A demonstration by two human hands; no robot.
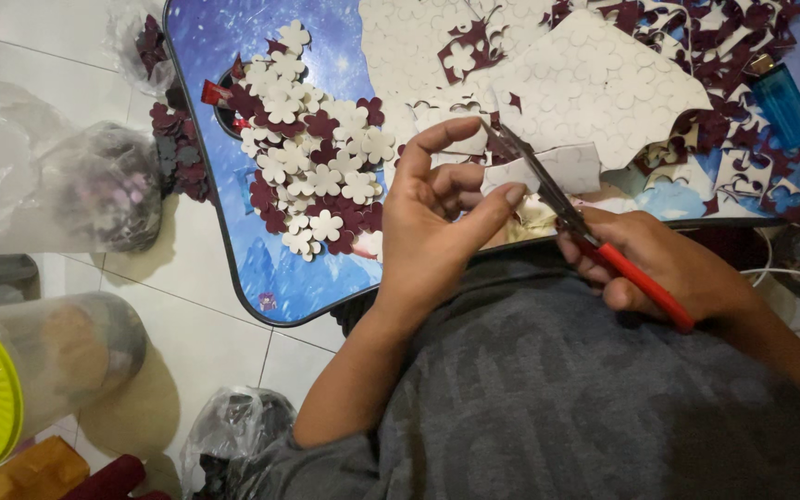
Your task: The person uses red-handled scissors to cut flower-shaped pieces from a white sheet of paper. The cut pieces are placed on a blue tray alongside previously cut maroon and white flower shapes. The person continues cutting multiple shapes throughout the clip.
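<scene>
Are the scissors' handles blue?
No, the scissors in the right hand have red handles, while the left hand holds a white piece at the blades.

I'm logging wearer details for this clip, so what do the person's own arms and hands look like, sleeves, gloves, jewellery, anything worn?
Both hands are bare: the left hand and right hand show no gloves, rings or watch. The forearms are uncovered too. A grey heathered shirt with short sleeves covers the body and upper arms. No cables or markings show on either arm.
</scene>
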